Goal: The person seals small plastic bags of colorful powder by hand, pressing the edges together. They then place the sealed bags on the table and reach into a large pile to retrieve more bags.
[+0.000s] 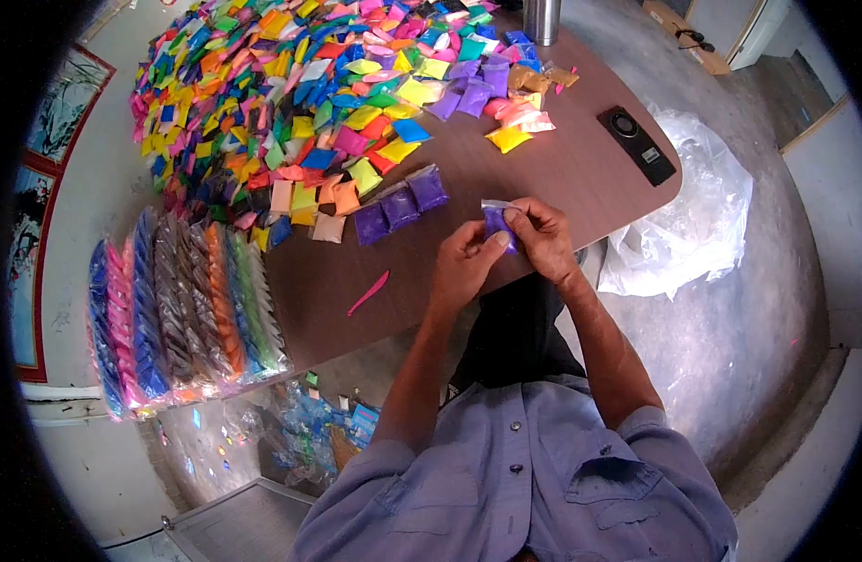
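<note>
Between my two hands, near the front edge of the brown table, is a small purple packet with a clear top strip. My left hand pinches its lower left side with thumb and fingers. Gripping the right side is my right hand, its thumb pressed on the packet's face. Just left of my hands several dark purple packets lie in a slanted row. A pink plastic knife rests on the table, apart from my left hand.
A large heap of colourful packets covers the table's far left. Long bagged strips of packets lie at the left edge. A black device and a metal flask stand to the right and back. Clear plastic sheeting is on the floor.
</note>
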